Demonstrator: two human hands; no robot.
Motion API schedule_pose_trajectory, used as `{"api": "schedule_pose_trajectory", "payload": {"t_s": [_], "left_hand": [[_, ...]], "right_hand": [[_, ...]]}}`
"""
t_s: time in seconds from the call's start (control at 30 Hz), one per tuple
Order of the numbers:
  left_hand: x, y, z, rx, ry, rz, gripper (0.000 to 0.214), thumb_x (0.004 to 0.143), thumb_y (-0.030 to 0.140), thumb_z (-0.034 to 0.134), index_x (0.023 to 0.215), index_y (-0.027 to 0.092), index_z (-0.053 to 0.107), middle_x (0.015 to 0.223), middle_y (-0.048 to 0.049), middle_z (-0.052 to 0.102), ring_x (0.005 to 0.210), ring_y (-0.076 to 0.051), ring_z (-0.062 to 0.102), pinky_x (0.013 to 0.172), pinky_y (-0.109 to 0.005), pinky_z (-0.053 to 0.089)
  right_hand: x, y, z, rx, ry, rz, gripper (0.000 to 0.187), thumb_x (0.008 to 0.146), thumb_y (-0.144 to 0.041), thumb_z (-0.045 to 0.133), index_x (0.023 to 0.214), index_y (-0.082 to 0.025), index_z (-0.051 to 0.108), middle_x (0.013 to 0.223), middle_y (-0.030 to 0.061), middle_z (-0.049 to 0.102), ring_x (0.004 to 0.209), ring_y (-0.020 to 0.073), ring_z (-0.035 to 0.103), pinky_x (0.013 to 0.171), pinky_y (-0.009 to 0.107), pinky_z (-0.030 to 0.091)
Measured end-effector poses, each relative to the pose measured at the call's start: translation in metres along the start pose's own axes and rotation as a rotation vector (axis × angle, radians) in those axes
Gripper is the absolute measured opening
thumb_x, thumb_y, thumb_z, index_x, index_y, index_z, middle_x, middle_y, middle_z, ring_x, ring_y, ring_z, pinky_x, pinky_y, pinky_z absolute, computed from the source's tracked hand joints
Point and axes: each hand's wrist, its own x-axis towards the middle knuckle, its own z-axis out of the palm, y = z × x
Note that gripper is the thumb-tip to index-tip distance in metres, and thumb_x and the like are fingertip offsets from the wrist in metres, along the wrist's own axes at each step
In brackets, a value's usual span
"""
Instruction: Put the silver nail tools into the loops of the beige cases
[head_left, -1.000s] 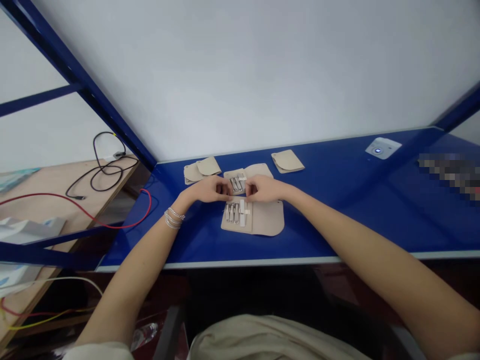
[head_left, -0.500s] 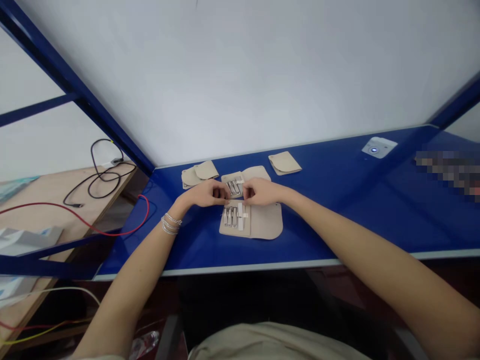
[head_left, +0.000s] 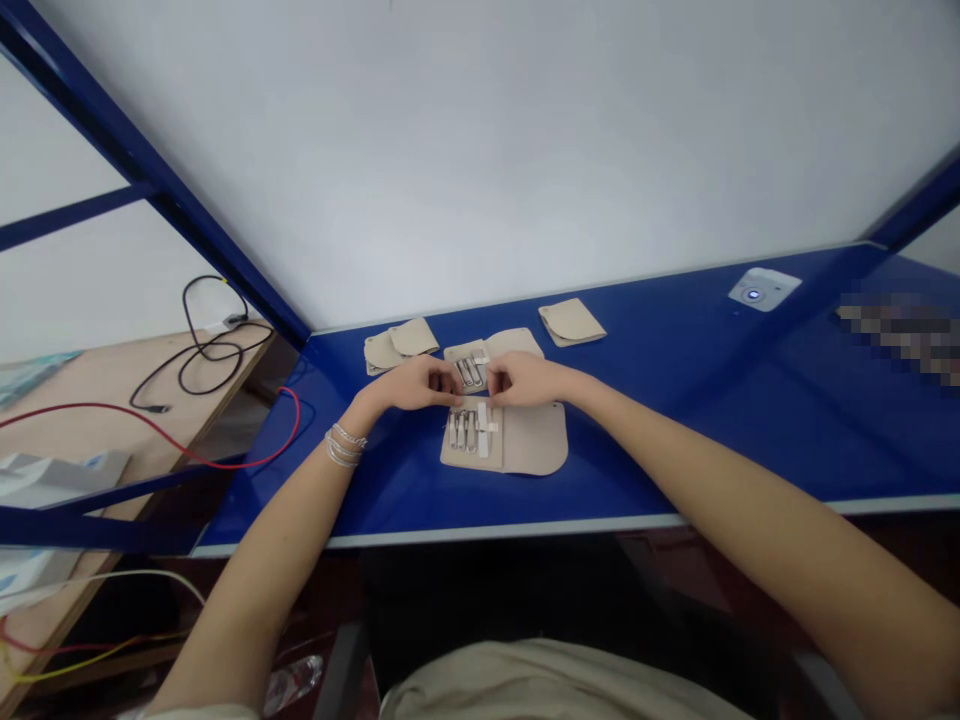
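An open beige manicure case point(head_left: 534, 440) lies near the front of the blue table, its flap to the right. Several metal nail clippers point(head_left: 462, 432) and a white strip point(head_left: 483, 432) sit in its left half. My left hand point(head_left: 420, 384) and my right hand point(head_left: 531, 378) meet its upper edge from either side, fingers pinched close together. What the fingertips hold, if anything, is too small to make out. Just beyond them, partly covered by my right hand, lies a second open manicure case point(head_left: 517, 343) with metal tools in it.
Two folded beige cases point(head_left: 412, 338) overlap at the back left. Another folded case point(head_left: 573, 322) lies farther right. A white device with a lit ring point(head_left: 765, 289) is at the back right. Black cable point(head_left: 196, 350) and red cable point(head_left: 225, 466) run at the left.
The view has shifted slightly. Both hands stay at the near case's upper edge, with only small finger movement; the cases lie as before.
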Motion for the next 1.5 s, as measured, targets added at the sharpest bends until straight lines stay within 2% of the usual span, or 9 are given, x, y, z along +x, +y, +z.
{"api": "schedule_pose_trajectory", "payload": {"t_s": [0.17,0.37,0.6,0.8,1.13,1.5], "left_hand": [[0.0,0.002,0.0,0.01,-0.004,-0.009,0.032,0.079,0.045,0.073,0.09,0.015,0.071,0.07,-0.0007,0.065,0.061,-0.011,0.056,0.059,-0.021,0.043],[0.0,0.003,0.0,0.017,-0.002,0.018,0.026,0.079,0.038,0.072,0.091,0.015,0.071,0.066,0.0004,0.062,0.059,-0.01,0.055,0.056,-0.02,0.041],[-0.001,0.004,-0.001,0.022,-0.013,0.026,0.024,0.079,0.034,0.071,0.092,0.014,0.071,0.065,0.0005,0.062,0.058,-0.009,0.054,0.055,-0.02,0.041],[0.0,0.003,-0.001,0.02,-0.008,0.022,0.025,0.079,0.034,0.071,0.093,0.014,0.071,0.066,0.0003,0.062,0.059,-0.009,0.054,0.055,-0.019,0.042],[-0.001,0.005,-0.001,0.022,-0.003,0.023,0.025,0.078,0.035,0.072,0.092,0.013,0.071,0.065,0.0002,0.061,0.058,-0.01,0.055,0.055,-0.02,0.042],[0.001,0.001,-0.001,0.034,-0.003,0.028,0.026,0.078,0.035,0.072,0.093,0.013,0.071,0.065,-0.0001,0.062,0.059,-0.01,0.055,0.055,-0.02,0.042]], "right_hand": [[0.001,0.002,-0.001,0.034,0.041,0.001,0.012,0.071,-0.027,0.07,0.074,-0.017,0.064,0.078,0.0031,0.07,0.073,0.0162,0.063,0.063,0.024,0.045],[0.004,0.007,0.001,0.06,0.049,-0.019,0.023,0.066,-0.035,0.078,0.075,-0.018,0.066,0.078,0.0025,0.071,0.075,0.0174,0.065,0.065,0.025,0.047],[0.005,0.008,0.003,0.077,0.109,0.01,0.016,0.065,-0.023,0.076,0.076,-0.016,0.068,0.078,0.0034,0.072,0.078,0.0181,0.067,0.069,0.025,0.049],[0.005,0.01,0.001,0.139,0.064,-0.016,0.019,0.065,-0.021,0.076,0.081,-0.015,0.069,0.079,0.0048,0.073,0.08,0.0187,0.069,0.072,0.025,0.051],[0.007,0.01,0.002,0.175,0.056,0.013,0.016,0.069,-0.015,0.074,0.084,-0.015,0.068,0.083,0.0062,0.074,0.082,0.0186,0.069,0.074,0.025,0.052],[0.004,0.004,0.0,0.21,0.166,0.068,0.012,0.076,-0.01,0.07,0.085,-0.015,0.065,0.094,0.0075,0.074,0.082,0.0154,0.066,0.072,0.022,0.05]]}}
